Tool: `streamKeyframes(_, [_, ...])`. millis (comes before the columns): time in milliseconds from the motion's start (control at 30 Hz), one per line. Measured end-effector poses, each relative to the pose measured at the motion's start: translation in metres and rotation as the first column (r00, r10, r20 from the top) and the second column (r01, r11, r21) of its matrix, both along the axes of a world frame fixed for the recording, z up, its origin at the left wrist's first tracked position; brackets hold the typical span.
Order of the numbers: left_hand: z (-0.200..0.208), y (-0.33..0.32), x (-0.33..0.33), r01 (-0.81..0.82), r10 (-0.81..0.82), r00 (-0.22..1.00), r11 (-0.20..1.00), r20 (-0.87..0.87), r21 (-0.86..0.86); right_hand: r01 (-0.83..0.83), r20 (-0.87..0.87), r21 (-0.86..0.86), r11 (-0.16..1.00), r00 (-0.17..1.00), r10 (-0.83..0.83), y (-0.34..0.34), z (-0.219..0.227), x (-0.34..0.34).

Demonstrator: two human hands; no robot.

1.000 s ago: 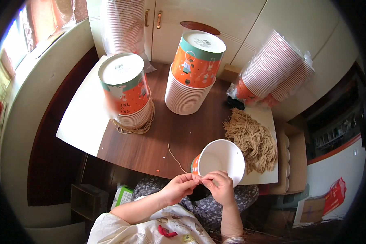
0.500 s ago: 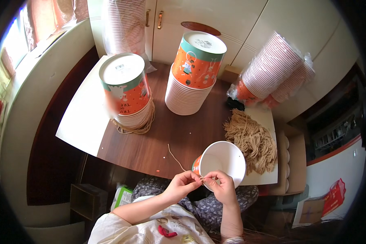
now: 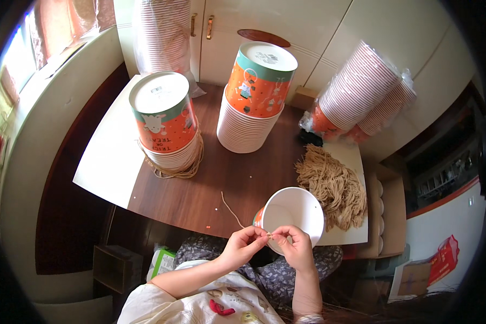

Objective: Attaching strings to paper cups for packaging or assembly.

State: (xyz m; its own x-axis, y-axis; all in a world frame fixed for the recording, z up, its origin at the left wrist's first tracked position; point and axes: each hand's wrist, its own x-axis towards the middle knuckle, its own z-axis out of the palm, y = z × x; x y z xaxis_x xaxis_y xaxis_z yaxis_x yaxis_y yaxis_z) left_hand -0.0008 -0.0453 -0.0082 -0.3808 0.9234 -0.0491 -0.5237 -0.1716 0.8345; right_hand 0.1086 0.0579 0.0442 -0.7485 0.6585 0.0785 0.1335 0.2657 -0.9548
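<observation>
While left hand [image 3: 243, 247] and right hand [image 3: 293, 246] pinch the cord [image 3: 233, 213], which trails toward ten o'clock, fingertips nearly meeting at seven o'clock of the orange tub [image 3: 298, 209], light, even tension should serve best.

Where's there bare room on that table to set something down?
Brown tabletop between left stack, centre stack and open cup, barring specks and a loose string. Also the white table end, left of left stack. Crowded: right side, with string bundle and bagged cups; also around the cup, at left hand and right hand.
</observation>
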Motion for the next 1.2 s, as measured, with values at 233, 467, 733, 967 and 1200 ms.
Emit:
streamKeyframes(233, [0.000,0.000,0.002,-0.055,0.052,0.997,0.996,-0.056,-0.064,0.004,-0.009,-0.005,1.000,1.000,-0.004,0.002,0.000,0.002])
streamKeyframes(467, [0.001,0.001,0.002,-0.062,0.062,0.998,0.996,-0.013,-0.057,-0.018,-0.026,0.013,1.000,0.999,0.019,0.003,0.000,0.002])
streamKeyframes(733, [0.000,0.000,0.000,-0.023,0.024,1.000,0.994,0.009,-0.109,-0.199,-0.135,-0.343,0.918,0.978,0.161,0.007,-0.004,-0.002])
streamKeyframes(967, [0.001,0.000,-0.001,-0.011,0.005,0.999,0.991,-0.044,-0.136,-0.274,-0.117,-0.379,0.884,0.962,0.248,0.014,-0.003,-0.004])
streamKeyframes(1200, [0.004,-0.003,-0.008,0.108,-0.093,0.989,0.985,0.115,-0.131,-0.304,0.047,0.108,0.946,0.953,0.301,0.019,0.002,-0.008])
